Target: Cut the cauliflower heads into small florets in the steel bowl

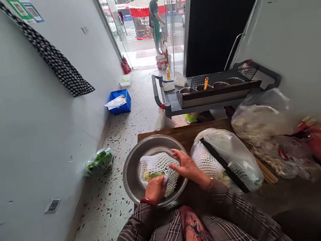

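Note:
A white foam net sleeve (158, 162) lies in a wide steel basin (130, 173) in front of me. Inside the net shows a pale yellow-green leafy vegetable (152, 175), which looks like a cabbage; most of it is covered. My left hand (155, 190) pinches the near edge of the net with closed fingers. Over the right side of the net, my right hand (190, 169) has its fingers apart, with the fingertips at or just above the mesh. Right of the basin sits a clear plastic bag (240, 152) with more net-wrapped produce, and a long flat black strip (224, 165) lies across it.
More plastic bags (261, 117) crowd the wooden table (191, 132) at right, beside wooden sticks (266, 171). Beyond stands a grey cart (173, 106) with round containers. On the floor are bagged greens (100, 161) and a blue crate (122, 107). A person (155, 20) stands by the doorway.

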### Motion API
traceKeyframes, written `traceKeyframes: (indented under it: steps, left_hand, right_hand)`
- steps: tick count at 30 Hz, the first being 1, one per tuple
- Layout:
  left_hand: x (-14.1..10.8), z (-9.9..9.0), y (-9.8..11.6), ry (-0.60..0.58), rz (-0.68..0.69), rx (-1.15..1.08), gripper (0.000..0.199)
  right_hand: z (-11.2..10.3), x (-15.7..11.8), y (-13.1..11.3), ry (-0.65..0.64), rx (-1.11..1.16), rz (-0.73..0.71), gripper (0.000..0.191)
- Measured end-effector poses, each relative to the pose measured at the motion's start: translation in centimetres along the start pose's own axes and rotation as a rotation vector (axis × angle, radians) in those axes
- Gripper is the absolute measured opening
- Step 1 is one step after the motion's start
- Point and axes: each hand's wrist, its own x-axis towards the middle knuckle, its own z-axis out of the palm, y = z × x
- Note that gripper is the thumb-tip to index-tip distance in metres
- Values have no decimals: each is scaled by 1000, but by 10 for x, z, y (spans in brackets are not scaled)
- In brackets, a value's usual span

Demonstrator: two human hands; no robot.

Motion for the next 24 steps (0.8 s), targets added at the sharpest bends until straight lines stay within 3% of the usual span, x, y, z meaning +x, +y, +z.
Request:
traceKeyframes:
  steps: [3,5,8,11,14,19,22,24]
  left_hand:
    - [-8,-4,5,-41,37,100,29]
    - [-11,-5,4,-43,74,130,32]
    - [-13,-5,-1,-56,158,144,30]
    - [-14,-6,-8,-66,217,135,25]
    - [-19,-6,-18,-69,266,115,22]
    - [-44,-3,-51,-84,365,24,18]
    - [-56,-7,-75,-73,316,-2,20]
    - [-57,-12,-82,-81,280,5,21]
  right_hand:
    - [45,23,-5,-219,-206,2,87]
    - [63,29,-7,-341,-384,39,94]
    - [80,31,-9,-442,-625,89,83]
    - [89,33,-4,-413,-738,154,63]
    - [83,40,11,-273,-743,263,48]
    - [31,56,48,-84,-753,447,40]
    - [9,59,64,-45,-728,493,37]
    - [8,58,68,-64,-691,477,34]
